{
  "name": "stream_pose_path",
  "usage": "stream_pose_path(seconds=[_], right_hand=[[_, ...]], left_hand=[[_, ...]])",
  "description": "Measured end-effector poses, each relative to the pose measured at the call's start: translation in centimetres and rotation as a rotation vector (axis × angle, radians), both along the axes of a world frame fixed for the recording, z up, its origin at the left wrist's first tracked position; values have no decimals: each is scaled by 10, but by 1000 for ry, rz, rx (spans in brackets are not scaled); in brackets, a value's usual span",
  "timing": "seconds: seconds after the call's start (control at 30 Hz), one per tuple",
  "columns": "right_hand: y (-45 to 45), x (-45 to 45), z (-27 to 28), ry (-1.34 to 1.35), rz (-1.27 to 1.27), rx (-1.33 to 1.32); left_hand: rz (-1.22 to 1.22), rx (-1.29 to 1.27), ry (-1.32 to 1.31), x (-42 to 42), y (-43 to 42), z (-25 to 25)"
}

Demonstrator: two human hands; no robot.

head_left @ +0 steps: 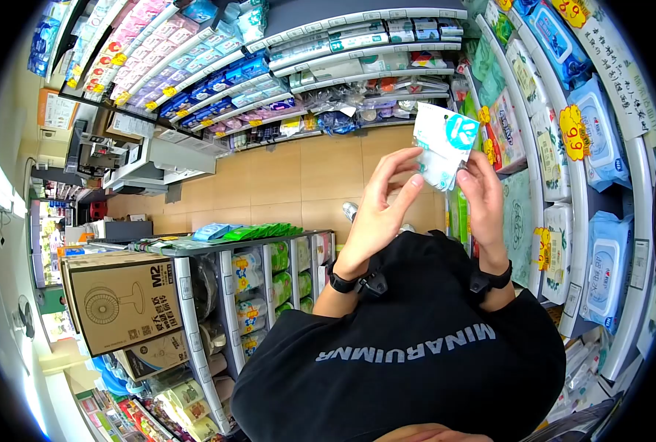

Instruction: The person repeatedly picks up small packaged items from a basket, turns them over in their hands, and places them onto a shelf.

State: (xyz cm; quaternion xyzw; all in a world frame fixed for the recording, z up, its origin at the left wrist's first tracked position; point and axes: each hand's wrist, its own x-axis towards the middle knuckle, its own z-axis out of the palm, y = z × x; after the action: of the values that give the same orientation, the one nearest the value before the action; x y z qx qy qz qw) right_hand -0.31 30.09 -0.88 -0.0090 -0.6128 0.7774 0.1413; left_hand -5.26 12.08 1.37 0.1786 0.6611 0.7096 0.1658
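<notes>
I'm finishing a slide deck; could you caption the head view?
White-and-blue packet between the left hand and right hand, in a shop aisle lined with stocked shelves.

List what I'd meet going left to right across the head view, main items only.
Large brown cardboard fan box, bright green plastic packets, bare left hand, flat white-and-teal packet, bare right hand, lowest blue-and-white lidded plastic pack.

The top (409, 313) is black and carries grey capital letters (404, 355), printed in one curved line. Black wrist straps (340, 278) are worn on both sides, each with a small black fitting (374, 285).
</notes>
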Motion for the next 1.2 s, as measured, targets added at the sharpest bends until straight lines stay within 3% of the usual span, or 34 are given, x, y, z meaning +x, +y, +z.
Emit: stream_pose_path(seconds=[0.13,0.3,0.37,0.57,1.0,1.2], right_hand=[[4,0,-6,-24,-37,-41],[5,2,-9,-32,-54,-91],[6,3,-9,-58,-41,-114],[7,3,-10,-78,-16,-105],[16,8,-12,-77,-54,-130],[18,10,-4,-64,-77,-20]], left_hand=[[178,-50,193,-7,-2,-13],[304,21,142,-4,4,-17],[175,40,-9,-4,-1,-15],[126,103,-149,-4,-5,-19],[62,128,-106,-3,4,-11],[-9,116,-146,-5,11,-9]])
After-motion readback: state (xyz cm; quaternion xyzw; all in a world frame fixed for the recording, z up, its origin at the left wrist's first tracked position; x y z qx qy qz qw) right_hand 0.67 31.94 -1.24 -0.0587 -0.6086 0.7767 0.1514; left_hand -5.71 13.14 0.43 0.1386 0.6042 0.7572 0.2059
